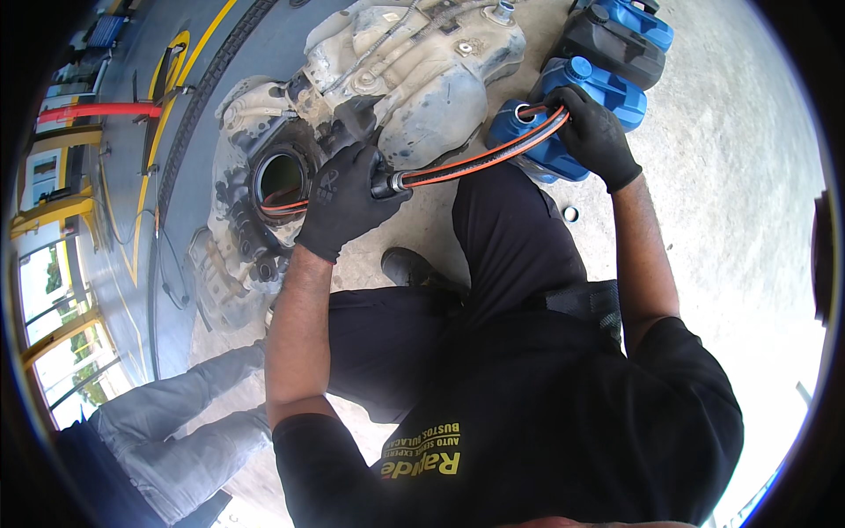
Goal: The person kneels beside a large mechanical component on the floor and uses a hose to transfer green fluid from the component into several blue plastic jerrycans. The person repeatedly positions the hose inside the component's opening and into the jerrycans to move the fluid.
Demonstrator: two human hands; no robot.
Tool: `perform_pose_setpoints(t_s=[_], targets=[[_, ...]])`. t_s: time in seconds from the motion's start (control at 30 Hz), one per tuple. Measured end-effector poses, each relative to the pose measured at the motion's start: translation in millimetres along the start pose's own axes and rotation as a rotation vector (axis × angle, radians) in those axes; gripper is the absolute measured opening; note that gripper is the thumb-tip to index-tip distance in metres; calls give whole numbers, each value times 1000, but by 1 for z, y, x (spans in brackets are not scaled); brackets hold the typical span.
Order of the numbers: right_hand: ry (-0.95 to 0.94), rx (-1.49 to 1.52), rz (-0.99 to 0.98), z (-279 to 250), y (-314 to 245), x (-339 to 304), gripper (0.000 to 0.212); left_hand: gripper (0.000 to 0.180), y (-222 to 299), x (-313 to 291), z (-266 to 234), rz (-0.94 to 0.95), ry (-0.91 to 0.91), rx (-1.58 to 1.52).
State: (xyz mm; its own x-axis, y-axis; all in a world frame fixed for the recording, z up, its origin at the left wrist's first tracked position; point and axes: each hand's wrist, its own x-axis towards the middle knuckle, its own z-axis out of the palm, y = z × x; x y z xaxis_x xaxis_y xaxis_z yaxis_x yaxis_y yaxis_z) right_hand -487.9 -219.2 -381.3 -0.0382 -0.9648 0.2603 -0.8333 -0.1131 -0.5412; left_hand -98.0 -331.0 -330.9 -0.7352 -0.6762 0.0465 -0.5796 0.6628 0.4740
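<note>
Hose-placing step, by my read: left hand (349, 198) closed round the black fitting (385, 184) of the hose (493, 159), right hand (594, 132) gripping its bend, ends inside dusty tank (440, 114) and blue jug (506, 132); next wants steadiness.

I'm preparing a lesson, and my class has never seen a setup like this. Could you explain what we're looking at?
There is no robot here, only a person's hands. The picture comes from a wide fisheye camera worn on the head, looking down, so straight edges bend near the rim. The black-gloved left hand grips a dark fitting, partly hidden, joined to a flexible black hose with orange stripes. The black-gloved right hand holds that hose where it bends into the open mouth of a blue plastic jug. Similar striped hose enters a round opening in a large, dirty grey-beige tank. Beneath is a pale concrete floor. Another person's grey-trousered legs show at lower left.
</note>
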Motion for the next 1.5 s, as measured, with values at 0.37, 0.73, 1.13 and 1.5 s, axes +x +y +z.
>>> perform_pose_setpoints(t_s=[0.37, 0.73, 1.13, 1.5], targets=[[-4, 1, 14, 1, 1, -1, 20, 41, 1, 2, -1, -1, -6, 5], [1, 15, 9, 2, 3, -1, 20, 41, -2, 2, 1, 12, -3, 5], [-12, 33, 23, 3, 2, 0, 19, 48, -5, 0, 1, -10, -29, 19], [2, 9, 17, 3, 0, -1, 19, 31, 8, 1, 11, 86, 134, 164]])
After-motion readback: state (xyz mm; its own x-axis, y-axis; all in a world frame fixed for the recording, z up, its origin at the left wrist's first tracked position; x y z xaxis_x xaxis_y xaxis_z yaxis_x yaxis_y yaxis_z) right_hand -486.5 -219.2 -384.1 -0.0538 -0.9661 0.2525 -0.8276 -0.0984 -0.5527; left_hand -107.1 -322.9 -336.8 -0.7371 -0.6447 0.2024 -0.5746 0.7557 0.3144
